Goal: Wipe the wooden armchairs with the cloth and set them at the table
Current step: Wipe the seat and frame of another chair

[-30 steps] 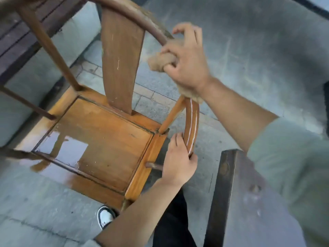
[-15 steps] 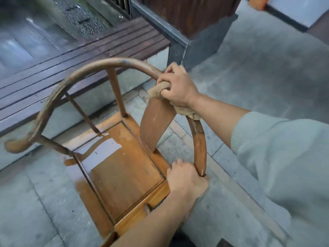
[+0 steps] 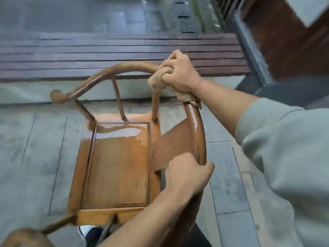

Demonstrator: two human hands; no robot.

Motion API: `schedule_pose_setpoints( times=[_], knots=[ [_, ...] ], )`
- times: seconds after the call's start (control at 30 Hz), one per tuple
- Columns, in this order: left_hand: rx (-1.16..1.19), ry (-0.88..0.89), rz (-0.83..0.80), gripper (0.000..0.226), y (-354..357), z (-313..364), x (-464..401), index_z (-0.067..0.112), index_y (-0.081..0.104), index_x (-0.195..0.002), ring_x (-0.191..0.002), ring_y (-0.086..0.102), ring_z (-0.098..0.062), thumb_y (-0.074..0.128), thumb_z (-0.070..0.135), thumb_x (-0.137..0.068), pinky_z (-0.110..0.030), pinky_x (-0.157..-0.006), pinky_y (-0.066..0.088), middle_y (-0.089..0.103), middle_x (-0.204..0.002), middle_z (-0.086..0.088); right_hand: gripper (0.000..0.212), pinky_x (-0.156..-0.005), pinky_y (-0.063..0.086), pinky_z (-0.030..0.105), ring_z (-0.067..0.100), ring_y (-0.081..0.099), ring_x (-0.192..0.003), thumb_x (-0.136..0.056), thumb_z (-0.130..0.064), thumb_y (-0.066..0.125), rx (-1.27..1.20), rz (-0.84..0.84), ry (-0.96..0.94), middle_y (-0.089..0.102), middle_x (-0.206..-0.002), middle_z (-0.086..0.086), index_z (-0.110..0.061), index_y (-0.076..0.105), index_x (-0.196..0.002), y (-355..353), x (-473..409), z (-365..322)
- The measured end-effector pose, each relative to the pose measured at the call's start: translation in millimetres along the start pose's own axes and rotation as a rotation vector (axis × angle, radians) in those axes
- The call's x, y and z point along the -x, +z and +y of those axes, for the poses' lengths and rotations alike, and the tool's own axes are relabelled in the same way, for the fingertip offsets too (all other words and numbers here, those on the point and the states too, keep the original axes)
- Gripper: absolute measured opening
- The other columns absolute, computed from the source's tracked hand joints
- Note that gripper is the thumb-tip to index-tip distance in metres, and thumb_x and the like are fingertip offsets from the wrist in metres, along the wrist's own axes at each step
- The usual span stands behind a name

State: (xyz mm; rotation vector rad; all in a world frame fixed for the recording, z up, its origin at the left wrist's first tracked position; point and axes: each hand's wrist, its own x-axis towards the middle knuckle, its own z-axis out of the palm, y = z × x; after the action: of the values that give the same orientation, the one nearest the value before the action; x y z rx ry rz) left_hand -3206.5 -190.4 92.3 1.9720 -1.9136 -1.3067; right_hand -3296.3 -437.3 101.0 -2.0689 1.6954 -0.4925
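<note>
Mid-wipe on one wooden armchair (image 3: 117, 168), standing on grey stone paving (image 3: 32, 148) w/ back toward camera. Right hand (image 3: 179, 73) up on curved top rail (image 3: 106, 73), grip curled tight round tan cloth (image 3: 158, 78), cloth bunched over rail where it bends down; tail of cloth hanging over rail just below wrist. Left hand (image 3: 185, 173) lower on same rail beside back splat (image 3: 172, 147), grip wrapped round the wood, looks like steadying, no cloth in it. Seat panel (image 3: 117, 163) glossy, wet sheen across far edge, so prob. already wiped or just damp; can't tell which. Rail section betw. the two hands also shiny. Left arm end of rail, spindles, legs: no way to judge if done. Progress est.: early-to-mid. Rail wipe under way on this chair; rest of frame likely still to do. No table surface in view, so setting chair in place not yet done. Rounded wooden piece at bottom-left corner poss. a 2nd chair, too blurred to confirm. Dark slatted decking (image 3: 115, 56) beyond, dark shoe (image 3: 92, 234) below seat edge.
</note>
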Motion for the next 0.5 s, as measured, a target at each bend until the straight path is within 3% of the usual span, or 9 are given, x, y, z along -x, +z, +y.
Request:
schedule_pose_setpoints(
  times=[0.1,0.2,0.33,0.4,0.5],
  knots=[
    [-0.197,-0.060,-0.004,0.063,-14,8,-7,0.016,0.055,-0.070,-0.069,0.061,-0.029,0.045,0.078,-0.064,-0.034,-0.065,0.051,0.062,-0.073,0.000,0.027,-0.096,0.050,0.044,0.028,0.053,-0.105,-0.068,-0.052,0.052,-0.023,-0.108,-0.052,0.047,-0.108,0.001,-0.046,0.067,-0.088,-2,-28,-5],
    [-0.259,-0.034,0.140,0.064,-18,20,-25,0.019,0.054,-0.082,-0.079,0.062,-0.032,0.040,0.080,-0.066,-0.036,-0.063,0.043,0.060,-0.084,-0.002,0.031,-0.095,0.050,0.046,0.031,0.053,-0.104,-0.067,-0.055,0.049,-0.008,-0.173,-0.100,0.049,-0.109,0.004,-0.045,0.065,-0.092,-5,-48,-9],
    [-0.055,-0.121,0.161,0.072,-31,43,-73,0.016,0.044,-0.121,-0.106,0.058,-0.033,0.051,0.071,-0.074,-0.040,-0.073,0.040,0.053,-0.118,-0.007,0.032,-0.090,0.052,0.046,0.026,0.056,-0.096,-0.070,-0.047,0.054,0.029,-0.211,-0.117,0.050,-0.104,0.004,-0.039,0.067,-0.098,1,-67,-2],
    [0.047,-0.145,0.155,0.072,-41,54,-100,0.016,0.040,-0.128,-0.115,0.054,-0.032,0.057,0.064,-0.076,-0.041,-0.079,0.042,0.049,-0.127,-0.008,0.031,-0.087,0.052,0.043,0.024,0.057,-0.094,-0.069,-0.046,0.055,0.027,-0.213,-0.127,0.049,-0.103,0.003,-0.040,0.068,-0.097,8,-76,0],
    [0.177,-0.226,0.211,0.065,-62,67,-140,0.015,0.041,-0.122,-0.115,0.054,-0.034,0.061,0.057,-0.077,-0.041,-0.078,0.042,0.053,-0.126,-0.010,0.024,-0.075,0.043,0.033,0.021,0.056,-0.091,-0.071,-0.045,0.054,0.037,-0.291,-0.214,0.047,-0.102,-0.002,-0.045,0.066,-0.093,21,-104,-5]
  ],
)
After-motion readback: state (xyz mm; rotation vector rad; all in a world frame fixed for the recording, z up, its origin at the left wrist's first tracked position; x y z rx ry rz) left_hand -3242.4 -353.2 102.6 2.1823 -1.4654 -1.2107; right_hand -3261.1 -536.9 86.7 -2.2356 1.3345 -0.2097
